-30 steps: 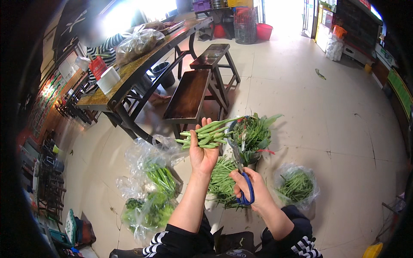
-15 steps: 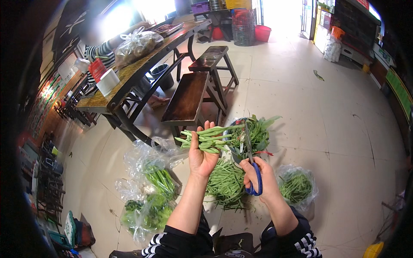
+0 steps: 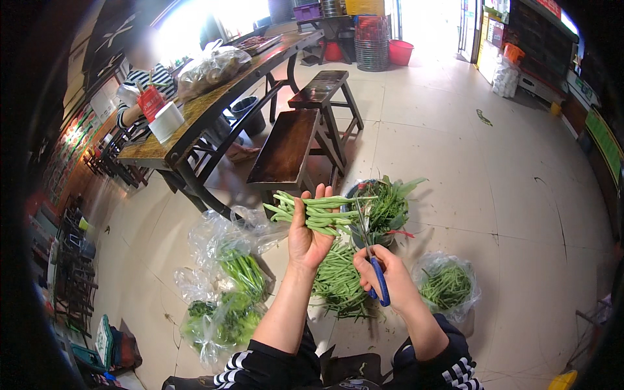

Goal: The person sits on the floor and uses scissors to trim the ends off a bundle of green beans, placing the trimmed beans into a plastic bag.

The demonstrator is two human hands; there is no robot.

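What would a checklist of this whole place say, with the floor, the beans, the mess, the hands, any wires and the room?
Surface: pale tiled floor, work done low over it.
Job's things: bunch of beans lying sideways; scissors with blue handles, blades pointing up at the bunch; bowl of greens just behind.
Clutter: loose bean pile on the floor; bag of beans on the right; bags of greens on the left.
Grips: left hand closed on the beans; right hand closed on the scissors.
Cables: nothing seen.
Surroundings: two dark benches, a long table with a bag and tubs, a person seated behind it, stacked baskets far back.
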